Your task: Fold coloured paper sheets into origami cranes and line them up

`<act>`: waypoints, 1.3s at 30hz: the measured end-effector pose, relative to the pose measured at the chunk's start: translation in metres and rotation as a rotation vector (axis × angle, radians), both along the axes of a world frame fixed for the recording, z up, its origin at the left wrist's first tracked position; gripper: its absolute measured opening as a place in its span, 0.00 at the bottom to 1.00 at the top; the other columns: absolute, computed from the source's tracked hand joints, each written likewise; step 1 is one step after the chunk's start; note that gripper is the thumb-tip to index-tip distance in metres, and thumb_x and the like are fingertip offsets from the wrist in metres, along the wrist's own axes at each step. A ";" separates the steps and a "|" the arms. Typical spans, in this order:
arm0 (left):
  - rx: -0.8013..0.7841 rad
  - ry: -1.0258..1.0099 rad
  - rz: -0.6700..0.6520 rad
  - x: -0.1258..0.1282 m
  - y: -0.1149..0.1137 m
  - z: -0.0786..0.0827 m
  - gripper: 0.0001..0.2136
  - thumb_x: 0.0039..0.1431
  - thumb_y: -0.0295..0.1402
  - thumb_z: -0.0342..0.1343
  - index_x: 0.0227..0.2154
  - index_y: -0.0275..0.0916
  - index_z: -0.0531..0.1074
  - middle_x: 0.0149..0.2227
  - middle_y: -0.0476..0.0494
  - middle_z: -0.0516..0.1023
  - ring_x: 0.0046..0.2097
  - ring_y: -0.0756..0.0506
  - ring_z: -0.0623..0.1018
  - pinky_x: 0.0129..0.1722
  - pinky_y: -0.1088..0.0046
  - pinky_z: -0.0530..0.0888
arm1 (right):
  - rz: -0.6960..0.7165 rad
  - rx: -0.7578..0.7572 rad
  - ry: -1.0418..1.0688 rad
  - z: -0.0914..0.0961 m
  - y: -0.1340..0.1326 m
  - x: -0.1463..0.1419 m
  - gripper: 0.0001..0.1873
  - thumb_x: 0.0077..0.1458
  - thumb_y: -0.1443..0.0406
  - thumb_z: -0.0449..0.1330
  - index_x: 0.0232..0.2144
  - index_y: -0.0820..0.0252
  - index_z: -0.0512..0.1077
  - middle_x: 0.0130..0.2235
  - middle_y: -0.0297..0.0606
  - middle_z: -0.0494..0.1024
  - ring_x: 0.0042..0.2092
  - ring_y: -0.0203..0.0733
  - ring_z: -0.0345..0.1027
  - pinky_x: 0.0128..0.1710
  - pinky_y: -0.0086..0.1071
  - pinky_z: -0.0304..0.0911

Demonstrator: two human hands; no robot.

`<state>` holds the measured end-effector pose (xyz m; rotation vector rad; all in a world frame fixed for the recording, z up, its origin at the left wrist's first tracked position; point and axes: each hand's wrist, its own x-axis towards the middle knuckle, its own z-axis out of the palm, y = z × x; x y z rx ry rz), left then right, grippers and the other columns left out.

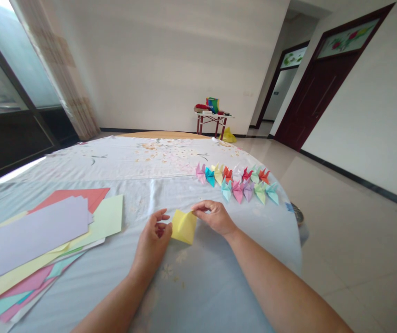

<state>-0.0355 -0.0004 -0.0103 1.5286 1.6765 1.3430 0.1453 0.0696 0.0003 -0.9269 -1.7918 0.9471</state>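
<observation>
The folded square of yellow paper [183, 226] lies on the cloth-covered counter [215, 286], pinched at its upper corner by the right grip [213, 217], nearly closed, with its fingertips on the sheet. The left grip [153, 243], half open with curled fingers, sits just left of the paper; from this view I cannot tell whether it touches. The sheet looks light, thin and soft, likely to buckle under pressure, so its edges and corners seem the best places to hold. Left of the paper lie loose coloured paper sheets [35, 245]; beyond it, to the right, stand rows of origami cranes [235, 185].
</observation>
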 end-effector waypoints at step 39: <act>0.094 0.818 -0.353 0.009 -0.017 0.017 0.12 0.54 0.32 0.48 0.40 0.49 0.71 0.39 0.47 0.72 0.43 0.44 0.70 0.48 0.57 0.57 | 0.381 0.203 -0.700 0.019 -0.003 0.048 0.07 0.48 0.65 0.60 0.32 0.50 0.76 0.45 0.31 0.74 0.57 0.45 0.49 0.55 0.42 0.41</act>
